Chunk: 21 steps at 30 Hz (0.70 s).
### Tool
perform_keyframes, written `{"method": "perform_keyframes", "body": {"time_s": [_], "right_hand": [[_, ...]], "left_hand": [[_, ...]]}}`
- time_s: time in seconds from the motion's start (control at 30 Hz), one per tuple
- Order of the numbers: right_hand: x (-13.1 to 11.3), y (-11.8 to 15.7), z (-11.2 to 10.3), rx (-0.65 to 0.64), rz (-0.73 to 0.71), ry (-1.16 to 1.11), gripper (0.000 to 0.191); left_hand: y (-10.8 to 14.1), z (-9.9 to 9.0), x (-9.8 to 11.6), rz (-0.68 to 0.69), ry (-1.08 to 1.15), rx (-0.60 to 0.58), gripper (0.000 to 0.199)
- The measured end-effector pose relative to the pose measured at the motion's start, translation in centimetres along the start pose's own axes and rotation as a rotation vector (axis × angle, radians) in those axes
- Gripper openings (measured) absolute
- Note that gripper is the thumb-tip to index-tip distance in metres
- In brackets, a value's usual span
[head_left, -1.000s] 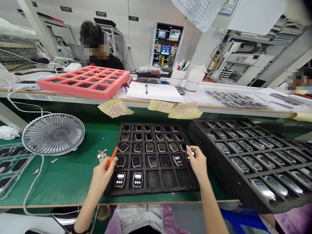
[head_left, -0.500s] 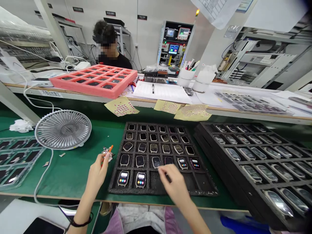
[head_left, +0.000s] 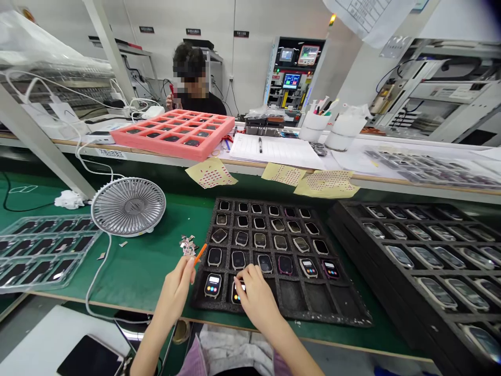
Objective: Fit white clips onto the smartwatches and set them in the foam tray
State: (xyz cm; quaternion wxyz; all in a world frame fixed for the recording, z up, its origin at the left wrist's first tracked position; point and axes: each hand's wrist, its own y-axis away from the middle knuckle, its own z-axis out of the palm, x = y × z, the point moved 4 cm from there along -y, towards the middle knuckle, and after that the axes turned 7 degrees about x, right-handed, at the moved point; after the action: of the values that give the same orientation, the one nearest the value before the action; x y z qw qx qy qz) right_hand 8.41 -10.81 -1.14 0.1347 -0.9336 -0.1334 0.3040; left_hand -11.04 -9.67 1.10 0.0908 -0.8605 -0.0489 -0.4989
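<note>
My left hand (head_left: 178,284) is closed around a thin orange stick-like tool (head_left: 201,253), its tip pointing up and right beside the foam tray's left edge. My right hand (head_left: 256,292) reaches over the front row of the black foam tray (head_left: 362,316). Its thumb and fingers are bent together at a smartwatch (head_left: 236,296) with a lit screen, partly covering it; whether they pinch anything is hidden. Left of it lies another lit smartwatch (head_left: 213,285) in its slot. Several more watches fill the rows behind, mostly dark, with two lit ones (head_left: 309,268) toward the right.
Small scraps (head_left: 188,245) lie left of the tray, near a grey fan (head_left: 135,206). Stacked black trays (head_left: 352,250) of watch cases stand right. Clear trays (head_left: 88,244) of dark parts lie left. A pink foam tray (head_left: 203,151) sits on the shelf; a person (head_left: 191,78) is behind it.
My right hand has shifted left along the tray, from beside the third column to the second watch of the front row. My left hand with the orange tool is now closer to the tray.
</note>
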Motion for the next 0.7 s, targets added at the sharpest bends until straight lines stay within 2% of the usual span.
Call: {"method": "perform_keyframes", "body": {"time_s": [0.13, 0.23, 0.3, 0.5, 0.6, 0.7], "right_hand": [[1.0, 0.7, -0.7, -0.034, 0.048, -0.307, 0.020], [1.8, 1.5, -0.8, -0.090, 0.121, -0.516, 0.015], [2.3, 1.7, -0.7, -0.092, 0.229, -0.649, 0.015], [2.7, 0.0, -2.0, 0.162, 0.608, -1.339, 0.023], [1.9, -1.3, -2.7, 0.160, 0.672, -1.557, 0.020], [1.4, -1.8, -3.1, 0.166, 0.673, -1.611, 0.018]], "left_hand": [[0.9, 0.4, 0.9, -0.003, 0.064, -0.107, 0.037], [1.5, 1.8, 1.5, 0.005, 0.142, -0.284, 0.038], [1.8, 3.0, 1.6, -0.021, 0.211, -0.393, 0.040], [2.6, 6.9, 2.3, -0.104, 0.376, -0.565, 0.047], [2.9, 8.0, 3.1, -0.100, 0.405, -0.591, 0.047], [2.9, 8.2, 3.6, -0.093, 0.421, -0.593, 0.046]]}}
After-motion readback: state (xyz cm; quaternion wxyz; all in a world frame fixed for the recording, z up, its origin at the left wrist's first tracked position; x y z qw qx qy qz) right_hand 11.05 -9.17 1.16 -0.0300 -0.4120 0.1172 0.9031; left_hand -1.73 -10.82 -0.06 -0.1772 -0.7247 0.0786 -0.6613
